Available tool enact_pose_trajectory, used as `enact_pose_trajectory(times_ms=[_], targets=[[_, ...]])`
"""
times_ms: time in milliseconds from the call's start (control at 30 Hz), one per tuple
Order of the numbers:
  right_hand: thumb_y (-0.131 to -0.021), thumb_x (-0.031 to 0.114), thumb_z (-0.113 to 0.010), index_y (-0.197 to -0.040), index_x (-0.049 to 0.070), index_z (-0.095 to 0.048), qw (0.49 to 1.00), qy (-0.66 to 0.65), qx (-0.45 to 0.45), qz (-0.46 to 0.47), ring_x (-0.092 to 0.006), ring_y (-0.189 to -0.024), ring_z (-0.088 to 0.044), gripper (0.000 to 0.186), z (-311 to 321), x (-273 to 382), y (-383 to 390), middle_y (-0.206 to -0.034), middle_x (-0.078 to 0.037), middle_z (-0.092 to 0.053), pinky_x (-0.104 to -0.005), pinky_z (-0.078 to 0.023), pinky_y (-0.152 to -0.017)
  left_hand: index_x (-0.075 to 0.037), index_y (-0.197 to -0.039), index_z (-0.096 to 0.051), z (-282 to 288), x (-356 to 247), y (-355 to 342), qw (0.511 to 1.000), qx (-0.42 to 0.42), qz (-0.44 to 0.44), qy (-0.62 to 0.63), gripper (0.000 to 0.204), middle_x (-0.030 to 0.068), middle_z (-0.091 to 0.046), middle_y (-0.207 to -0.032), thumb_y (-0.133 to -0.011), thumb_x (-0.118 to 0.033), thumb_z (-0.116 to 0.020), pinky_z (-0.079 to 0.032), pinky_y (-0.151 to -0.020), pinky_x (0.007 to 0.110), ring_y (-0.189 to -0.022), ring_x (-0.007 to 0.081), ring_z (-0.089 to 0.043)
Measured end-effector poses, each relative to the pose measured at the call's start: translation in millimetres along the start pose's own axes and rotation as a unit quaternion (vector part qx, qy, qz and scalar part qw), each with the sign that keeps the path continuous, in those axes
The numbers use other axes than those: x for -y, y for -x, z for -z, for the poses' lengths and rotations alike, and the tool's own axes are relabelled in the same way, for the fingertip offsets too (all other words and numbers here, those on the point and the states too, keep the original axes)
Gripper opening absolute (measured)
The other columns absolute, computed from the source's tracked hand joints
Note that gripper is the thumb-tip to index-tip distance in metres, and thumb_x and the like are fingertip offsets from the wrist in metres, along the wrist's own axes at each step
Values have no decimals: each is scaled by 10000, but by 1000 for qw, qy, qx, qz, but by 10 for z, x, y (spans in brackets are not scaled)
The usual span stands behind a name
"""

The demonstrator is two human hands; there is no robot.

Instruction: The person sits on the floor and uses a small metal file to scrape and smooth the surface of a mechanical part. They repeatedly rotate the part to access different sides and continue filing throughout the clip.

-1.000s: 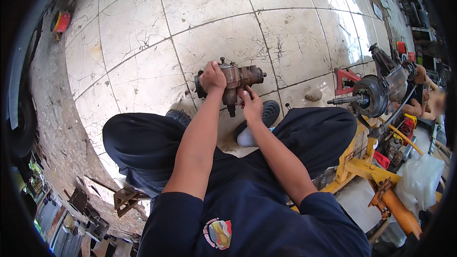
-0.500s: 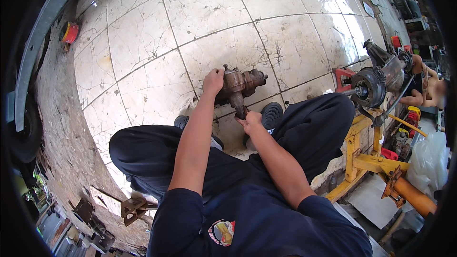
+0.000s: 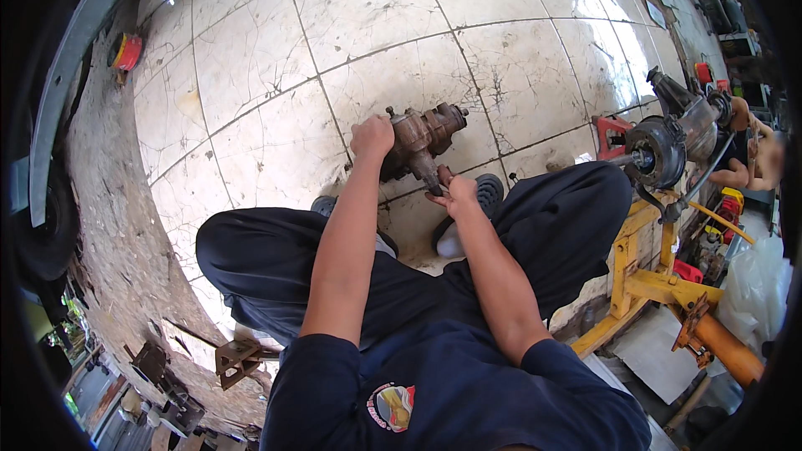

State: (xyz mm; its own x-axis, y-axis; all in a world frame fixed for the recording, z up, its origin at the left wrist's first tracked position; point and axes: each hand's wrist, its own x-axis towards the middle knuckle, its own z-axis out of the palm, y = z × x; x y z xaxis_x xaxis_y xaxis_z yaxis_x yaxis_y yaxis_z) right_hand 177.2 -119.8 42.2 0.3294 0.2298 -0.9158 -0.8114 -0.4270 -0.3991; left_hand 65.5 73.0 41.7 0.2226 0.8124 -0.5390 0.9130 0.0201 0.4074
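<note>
A rusty brown metal gear housing [image 3: 413, 135] with a thick body, a ribbed right end and a shaft neck pointing toward me is on the tiled floor between my feet. My left hand [image 3: 372, 137] is curled on its left side, the fingers partly hidden behind the knuckles. At the near end, my right hand [image 3: 458, 194] is wrapped round the neck, thumb and fingers on opposite sides. The underside of the housing cannot be seen.
To the right, an axle assembly with a round brake drum [image 3: 654, 152] rests on a yellow stand [image 3: 628, 284] and a red support [image 3: 610, 135]. Beyond it another person [image 3: 756, 146] is partly visible. A red tape roll [image 3: 127, 52] lies far left; a rusty bracket [image 3: 238, 361] stands near left.
The housing has turned slightly counterclockwise: its ribbed end points farther away and its neck has swung right. My right hand has moved with the neck. The left hand is more curled.
</note>
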Motion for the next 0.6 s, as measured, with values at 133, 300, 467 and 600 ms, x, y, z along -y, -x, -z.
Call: enact_pose_trajectory(times_ms=[133,300,467,600], targets=[[-1046,86,-446,-1354,-75,-554,995,65,-28,68,-311,-978,-698,364,77,255,-24,-1222,-159,-631,-486,-640,-670,-23,-1242,-700,-152,224,30,999,-10,25,21,550,236,-690,-1285,-1050,-409,-359,-481,-1050,558,-1230,454,-603],[-1045,113,-523,-1300,-43,-639,963,183,-61,190,-237,-852,-711,321,351,596,-437,-1091,-130,-697,-350,-606,-611,2,-1206,-677,-549,319,406,995,-25,78,59,488,273,-699,-1208,-1023,-360,-405,-478,-1022,570,-1218,460,-602],[-1057,130,-527,-1312,5,-684,909,268,-124,295,-195,-986,-720,325,510,655,-853,-1141,-112,-744,-336,-587,-813,16,-1218,-612,-829,94,913,970,-82,141,179,454,314,-680,-1170,-1022,-343,-413,-479,-988,585,-1148,489,-620],[-1043,145,-542,-1352,87,-685,845,348,-192,357,-267,-1132,-706,346,253,595,-520,-1221,-118,-753,-380,-517,-998,27,-1231,-590,-990,245,974,957,-71,178,220,437,306,-665,-1190,-1007,-321,-449,-469,-998,573,-1135,487,-615]])
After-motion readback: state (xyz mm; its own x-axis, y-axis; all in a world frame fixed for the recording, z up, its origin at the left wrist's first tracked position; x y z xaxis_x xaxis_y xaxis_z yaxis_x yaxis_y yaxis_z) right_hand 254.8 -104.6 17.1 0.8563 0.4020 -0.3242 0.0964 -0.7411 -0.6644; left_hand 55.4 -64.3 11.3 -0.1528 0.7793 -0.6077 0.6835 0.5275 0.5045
